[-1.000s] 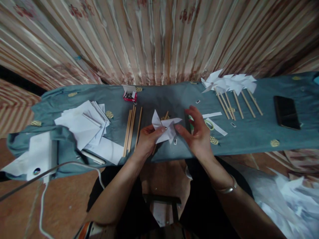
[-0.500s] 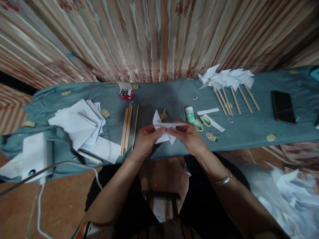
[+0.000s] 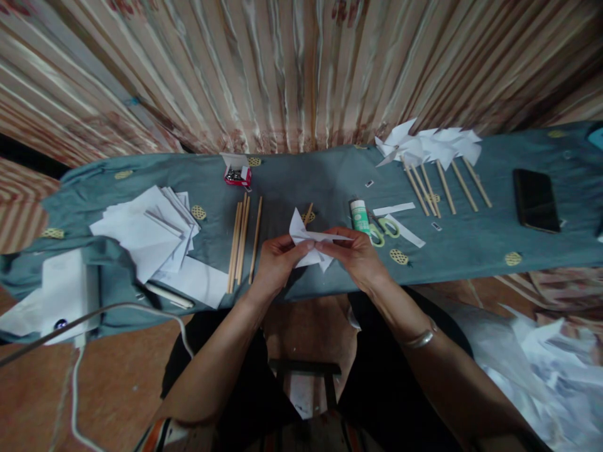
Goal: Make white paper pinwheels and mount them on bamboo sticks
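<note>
A white paper pinwheel (image 3: 298, 227) is held between both hands above the table's near edge. My left hand (image 3: 279, 258) is closed on its left side, thumb pressed near the middle. My right hand (image 3: 360, 256) pinches it from the right, its thumb meeting the other at the centre. Behind the paper the tip of a wooden stick (image 3: 308, 213) shows; whether it touches the pinwheel I cannot tell. Just beyond my right hand stand a green and white glue bottle (image 3: 360, 218) and scissors with pale green handles (image 3: 389, 227).
Several wooden sticks (image 3: 241, 238) lie left of my hands, near a red box of metal pins (image 3: 237, 176). Stacked white paper (image 3: 141, 235) and a white device (image 3: 68, 289) are farther left. Pinwheels on sticks (image 3: 426, 147) and a phone (image 3: 536, 199) lie right, beyond paper strips (image 3: 405, 232).
Both hands keep their hold on the pinwheel in almost the same place. The view has shifted very slightly; nothing else has visibly moved.
</note>
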{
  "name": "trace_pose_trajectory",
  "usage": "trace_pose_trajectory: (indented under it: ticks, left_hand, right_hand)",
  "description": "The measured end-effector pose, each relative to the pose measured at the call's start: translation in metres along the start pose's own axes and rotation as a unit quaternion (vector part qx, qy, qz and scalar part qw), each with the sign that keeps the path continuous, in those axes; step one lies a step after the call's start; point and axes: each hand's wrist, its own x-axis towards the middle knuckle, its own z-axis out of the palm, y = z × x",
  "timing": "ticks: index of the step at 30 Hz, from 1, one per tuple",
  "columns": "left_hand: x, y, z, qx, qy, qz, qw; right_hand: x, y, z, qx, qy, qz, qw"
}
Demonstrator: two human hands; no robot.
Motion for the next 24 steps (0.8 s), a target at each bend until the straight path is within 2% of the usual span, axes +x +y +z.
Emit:
trace_pose_trajectory:
  ticks: [6,16,24]
  left_hand:
    - [-0.0015,-0.0001,-0.0015,0.022,-0.007,0.016,1.000]
    - [-0.0015,0.0019,-0.0001,0.002,-0.013,0.018,1.000]
    - [-0.0001,0.0001,-0.0008,0.005,0.002,0.021,1.000]
  right_hand:
    - [0.0015,0.0022,-0.0029,-0.031,-0.013,-0.013,0.999]
    - [0.0023,0.0018,-0.0019,-0.017,-0.012,-0.001,1.000]
    - [0.0050,0.0065,-0.0043,-0.026,-0.020,-0.010,0.999]
